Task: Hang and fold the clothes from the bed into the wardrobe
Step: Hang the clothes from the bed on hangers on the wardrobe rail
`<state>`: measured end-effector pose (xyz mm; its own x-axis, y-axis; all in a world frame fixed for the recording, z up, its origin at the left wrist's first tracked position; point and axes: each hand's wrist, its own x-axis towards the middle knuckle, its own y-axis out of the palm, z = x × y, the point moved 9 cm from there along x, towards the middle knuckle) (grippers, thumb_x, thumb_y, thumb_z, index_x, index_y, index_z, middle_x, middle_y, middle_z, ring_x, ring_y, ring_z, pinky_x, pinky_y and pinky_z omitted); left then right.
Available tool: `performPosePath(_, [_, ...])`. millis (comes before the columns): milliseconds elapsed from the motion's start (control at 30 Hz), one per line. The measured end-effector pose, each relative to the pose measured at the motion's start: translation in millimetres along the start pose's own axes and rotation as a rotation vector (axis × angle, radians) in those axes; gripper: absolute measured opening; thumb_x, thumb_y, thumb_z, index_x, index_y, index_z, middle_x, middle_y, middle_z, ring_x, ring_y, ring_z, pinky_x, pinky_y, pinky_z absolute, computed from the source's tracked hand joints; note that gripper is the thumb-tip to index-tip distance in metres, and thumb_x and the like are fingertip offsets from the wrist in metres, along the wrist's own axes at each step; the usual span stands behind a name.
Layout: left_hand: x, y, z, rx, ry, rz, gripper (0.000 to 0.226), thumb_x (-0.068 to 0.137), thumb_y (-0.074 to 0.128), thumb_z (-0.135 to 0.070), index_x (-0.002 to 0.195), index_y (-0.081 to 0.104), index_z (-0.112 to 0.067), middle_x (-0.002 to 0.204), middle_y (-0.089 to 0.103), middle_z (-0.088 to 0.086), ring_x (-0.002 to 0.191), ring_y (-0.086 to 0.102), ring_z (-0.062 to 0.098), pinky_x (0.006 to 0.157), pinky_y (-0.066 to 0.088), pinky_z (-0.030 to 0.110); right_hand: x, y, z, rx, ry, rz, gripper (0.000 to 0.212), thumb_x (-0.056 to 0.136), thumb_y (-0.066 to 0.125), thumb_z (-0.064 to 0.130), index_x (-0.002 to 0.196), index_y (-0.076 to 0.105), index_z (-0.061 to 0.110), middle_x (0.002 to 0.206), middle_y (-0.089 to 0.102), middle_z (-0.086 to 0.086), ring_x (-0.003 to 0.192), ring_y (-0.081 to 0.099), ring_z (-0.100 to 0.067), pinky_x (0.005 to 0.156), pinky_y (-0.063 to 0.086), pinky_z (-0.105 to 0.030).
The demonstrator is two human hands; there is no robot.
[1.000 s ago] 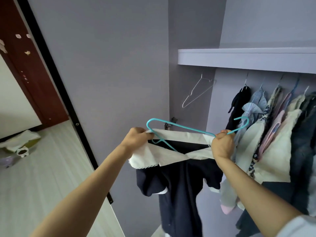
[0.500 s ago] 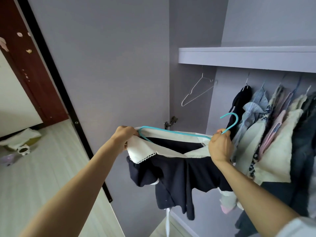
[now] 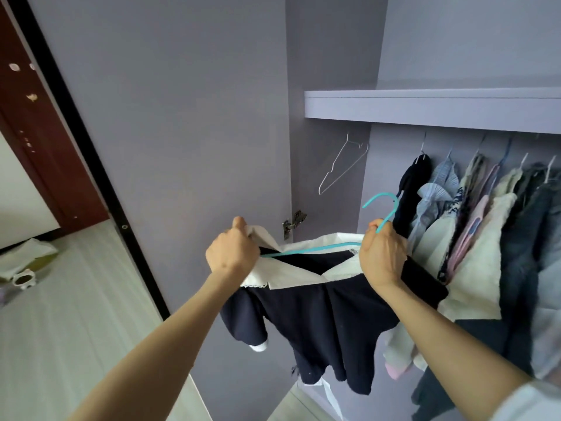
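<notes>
A navy dress [image 3: 315, 323] with a broad white collar hangs between my hands in front of the open wardrobe. A teal hanger [image 3: 383, 209] runs through its neck, with the hook sticking up by the hanging clothes. My left hand [image 3: 232, 253] grips the left side of the white collar. My right hand [image 3: 382, 253] grips the hanger's neck together with the right side of the collar. The hanger's left end is hidden inside the fabric.
Several garments [image 3: 485, 238] hang on the rail under a lilac shelf [image 3: 425, 106]. An empty white wire hanger [image 3: 341, 165] hangs at the rail's left end. The open wardrobe door [image 3: 170, 141] stands to the left. A cup [image 3: 22, 279] and cloth lie on the floor.
The dress has been pulled further over the hanger, and the collar now covers its left shoulder. Both hands dropped slightly and the hook stands more upright.
</notes>
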<state>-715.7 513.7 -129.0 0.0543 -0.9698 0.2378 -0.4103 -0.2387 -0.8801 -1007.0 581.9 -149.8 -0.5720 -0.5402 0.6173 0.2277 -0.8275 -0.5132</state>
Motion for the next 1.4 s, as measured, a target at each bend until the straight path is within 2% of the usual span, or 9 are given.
performPosePath(167, [-11.9, 8.9, -39.8, 0.077, 0.166, -0.010, 0.023, 0.085, 0.038, -0.006, 0.107, 0.042, -0.010, 0.097, 0.062, 0.010, 0.077, 0.049, 0.032, 0.063, 0.035, 0.032, -18.9, 9.3, 59.3, -0.007, -0.423, 0.135, 0.036, 0.088, 0.035, 0.026, 0.078, 0.063, 0.007, 0.073, 0.062, -0.007, 0.071, 0.061, -0.033, 0.075, 0.044, -0.043])
performPosePath(300, [0.1, 13.4, -29.4, -0.058, 0.165, 0.051, 0.023, 0.087, 0.042, -0.013, 0.109, 0.049, -0.009, 0.099, 0.063, 0.011, 0.086, 0.055, 0.035, 0.067, 0.041, 0.034, -26.6, 26.6, 78.4, -0.133, -0.611, 0.466, 0.044, 0.092, 0.031, 0.031, 0.081, 0.068, 0.011, 0.087, 0.069, 0.003, 0.094, 0.060, -0.020, 0.095, 0.023, -0.032])
performPosePath(400, [6.3, 31.4, -19.9, -0.233, 0.189, 0.251, 0.036, 0.092, 0.050, -0.025, 0.127, 0.050, -0.019, 0.120, 0.058, 0.010, 0.115, 0.051, 0.032, 0.088, 0.044, 0.037, -22.8, 33.1, 67.2, 0.082, -0.341, 0.675, 0.025, 0.098, 0.039, 0.018, 0.088, 0.062, 0.013, 0.079, 0.067, 0.003, 0.087, 0.059, -0.017, 0.093, 0.032, -0.030])
performPosePath(500, [-7.4, 46.8, -17.2, -0.271, 0.242, 0.422, 0.077, 0.083, 0.063, -0.049, 0.146, 0.021, -0.039, 0.151, 0.021, 0.003, 0.141, 0.018, 0.025, 0.115, 0.017, 0.049, -13.8, 23.1, 55.2, 0.399, -0.032, 0.573, 0.021, 0.098, 0.038, 0.013, 0.085, 0.054, 0.007, 0.071, 0.059, -0.001, 0.076, 0.059, -0.022, 0.079, 0.045, -0.033])
performPosePath(633, [-15.4, 42.8, -12.1, -0.087, 0.410, 0.220, 0.088, 0.077, 0.063, -0.061, 0.146, 0.010, -0.045, 0.157, 0.000, -0.005, 0.145, -0.004, 0.021, 0.113, -0.005, 0.056, -31.6, 32.9, 60.5, 0.347, -0.058, 0.754, 0.022, 0.099, 0.035, 0.014, 0.091, 0.052, 0.004, 0.076, 0.058, -0.002, 0.074, 0.057, -0.014, 0.074, 0.042, -0.021])
performPosePath(833, [-34.1, 63.1, -39.3, 0.036, 0.621, 0.221, 0.034, 0.099, 0.038, -0.043, 0.124, 0.050, -0.023, 0.131, 0.045, -0.008, 0.106, 0.056, 0.026, 0.087, 0.043, 0.035, -40.5, 29.2, 69.0, 0.423, -0.133, 0.725, 0.018, 0.099, 0.039, 0.016, 0.089, 0.053, 0.013, 0.072, 0.060, 0.005, 0.083, 0.062, -0.018, 0.080, 0.044, -0.023])
performPosePath(1067, [-27.5, 50.4, -51.5, 0.063, 0.610, 0.059, 0.028, 0.100, 0.038, -0.036, 0.112, 0.058, -0.023, 0.110, 0.061, -0.009, 0.100, 0.058, 0.022, 0.072, 0.045, 0.032, -36.7, 11.2, 39.7, -0.150, -0.610, 0.696, 0.051, 0.085, 0.035, 0.056, 0.117, 0.057, 0.024, 0.099, 0.055, 0.015, 0.101, 0.039, -0.002, 0.092, 0.024, -0.024])
performPosePath(1200, [-21.2, 47.1, -50.0, 0.027, 0.597, 0.026, 0.026, 0.099, 0.040, -0.033, 0.115, 0.060, -0.025, 0.109, 0.064, -0.010, 0.101, 0.057, 0.020, 0.073, 0.047, 0.032, -32.8, 12.7, -3.5, -0.442, -0.615, 0.762, 0.042, 0.095, 0.039, 0.046, 0.133, 0.042, 0.027, 0.120, 0.048, 0.009, 0.114, 0.041, -0.013, 0.091, 0.037, -0.028])
performPosePath(1400, [-18.6, 53.3, -57.4, 0.053, 0.553, -0.002, 0.027, 0.099, 0.042, -0.031, 0.121, 0.058, -0.025, 0.112, 0.067, -0.006, 0.095, 0.062, 0.031, 0.073, 0.047, 0.031, -17.4, -21.1, 25.2, -0.161, -0.649, 0.365, 0.017, 0.085, 0.048, 0.005, 0.087, 0.065, 0.007, 0.062, 0.061, -0.007, 0.052, 0.054, -0.027, 0.045, 0.047, -0.031])
